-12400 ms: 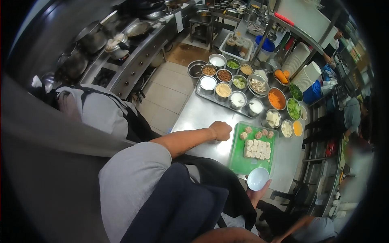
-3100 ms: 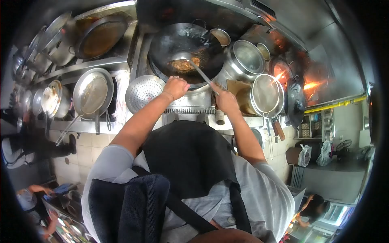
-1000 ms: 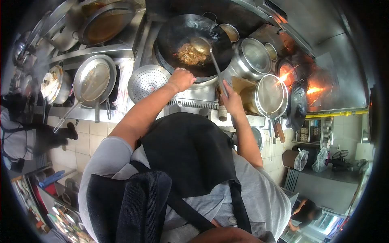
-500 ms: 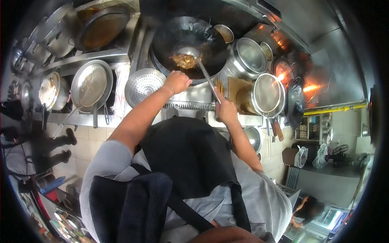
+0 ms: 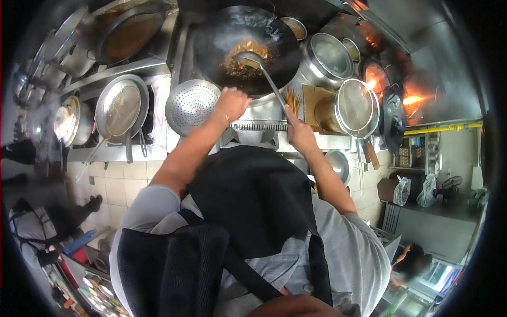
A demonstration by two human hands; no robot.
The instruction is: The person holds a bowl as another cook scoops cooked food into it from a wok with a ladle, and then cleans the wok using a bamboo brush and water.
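Wok, black and wide, on the steel stove ahead of you, browned food inside. Your right hand is wrapped round the handle of a ladle, its bowl at the food. Your left hand is curled by the near rim (whether it grips anything is hidden), near a perforated strainer.

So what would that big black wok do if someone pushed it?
The wok might rock, since its sides curve like a bowl. It's likely heavy, being wide and apparently metal. The loose food inside would probably slide too.
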